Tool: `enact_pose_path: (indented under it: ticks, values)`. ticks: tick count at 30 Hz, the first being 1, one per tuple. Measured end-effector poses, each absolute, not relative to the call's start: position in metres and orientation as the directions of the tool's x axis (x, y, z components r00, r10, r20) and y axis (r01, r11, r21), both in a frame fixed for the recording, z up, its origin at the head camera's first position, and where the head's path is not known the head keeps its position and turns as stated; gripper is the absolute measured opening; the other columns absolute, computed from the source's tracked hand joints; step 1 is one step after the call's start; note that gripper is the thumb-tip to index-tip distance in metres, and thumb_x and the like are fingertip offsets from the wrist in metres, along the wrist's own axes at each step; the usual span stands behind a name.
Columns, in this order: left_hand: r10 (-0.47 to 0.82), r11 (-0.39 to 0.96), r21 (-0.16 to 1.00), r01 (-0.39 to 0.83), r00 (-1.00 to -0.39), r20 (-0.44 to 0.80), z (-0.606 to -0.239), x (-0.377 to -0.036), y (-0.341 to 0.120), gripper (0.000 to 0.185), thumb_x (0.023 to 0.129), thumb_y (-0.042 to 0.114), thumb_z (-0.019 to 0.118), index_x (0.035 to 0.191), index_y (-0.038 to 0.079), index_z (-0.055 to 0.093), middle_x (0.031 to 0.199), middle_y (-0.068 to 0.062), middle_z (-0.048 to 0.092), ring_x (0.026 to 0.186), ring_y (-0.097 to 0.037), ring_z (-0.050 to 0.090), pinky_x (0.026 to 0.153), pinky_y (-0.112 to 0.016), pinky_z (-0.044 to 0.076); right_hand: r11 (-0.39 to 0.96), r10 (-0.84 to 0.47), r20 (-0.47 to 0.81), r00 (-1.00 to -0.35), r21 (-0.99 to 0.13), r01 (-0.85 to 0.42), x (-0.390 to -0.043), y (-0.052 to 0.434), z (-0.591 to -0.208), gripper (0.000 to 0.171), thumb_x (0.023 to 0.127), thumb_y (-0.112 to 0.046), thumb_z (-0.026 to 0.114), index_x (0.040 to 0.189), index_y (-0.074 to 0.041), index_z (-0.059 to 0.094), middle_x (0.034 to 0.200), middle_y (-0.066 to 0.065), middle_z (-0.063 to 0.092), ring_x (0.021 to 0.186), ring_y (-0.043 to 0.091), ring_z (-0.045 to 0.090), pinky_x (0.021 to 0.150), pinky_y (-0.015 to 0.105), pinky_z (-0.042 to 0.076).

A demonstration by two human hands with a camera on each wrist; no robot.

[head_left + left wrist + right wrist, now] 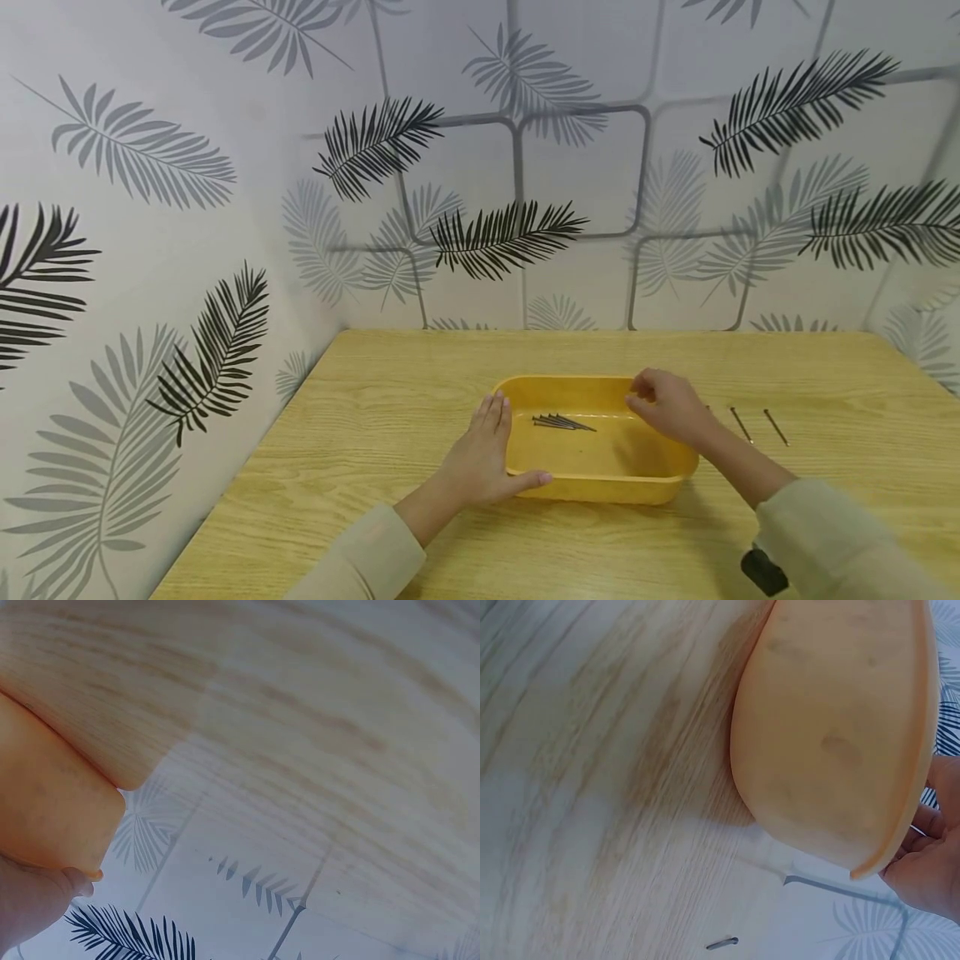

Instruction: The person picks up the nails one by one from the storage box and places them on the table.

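On the bench (375, 417), my left hand (480, 454) lies flat against the yellow tray (600, 483), thumb hooked on its near rim; my right hand (667, 406) curls over the far rim. Tipping could spill its nails (562, 422); two nails (757, 426) lie outside.

We see left hand (480, 454) flat against yellow tray (600, 487), right hand (667, 404) curled over its rim, nails (562, 422) between our fingers.
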State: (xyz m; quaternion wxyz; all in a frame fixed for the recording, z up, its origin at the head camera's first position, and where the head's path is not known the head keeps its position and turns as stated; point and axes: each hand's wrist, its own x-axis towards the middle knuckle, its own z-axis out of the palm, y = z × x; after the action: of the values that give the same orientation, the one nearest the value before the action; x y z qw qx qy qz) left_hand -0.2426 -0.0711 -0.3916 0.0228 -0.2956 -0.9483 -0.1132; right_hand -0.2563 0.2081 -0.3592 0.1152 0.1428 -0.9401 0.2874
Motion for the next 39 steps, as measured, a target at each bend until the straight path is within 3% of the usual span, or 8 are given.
enact_pose_path:
  ticks: [39]
  values:
    - [0.547, 0.801, 0.221, 0.556, -0.830, 0.105, -0.392, -0.243, -0.071, 0.105, 0.083, 0.071, 0.044, 0.146, -0.006, 0.012, 0.154, -0.022, 0.007, 0.144, -0.035, 0.007, 0.115, -0.042, 0.021, 0.822, -0.359, 0.166, -0.918, -0.409, -0.395, -0.273, 0.166, -0.372, 0.024, 0.083, -0.010, 0.066, 0.096, 0.010, 0.064, 0.088, 0.019, 0.065, 0.080, 0.028, 0.060, 0.072, 0.042, 0.052]
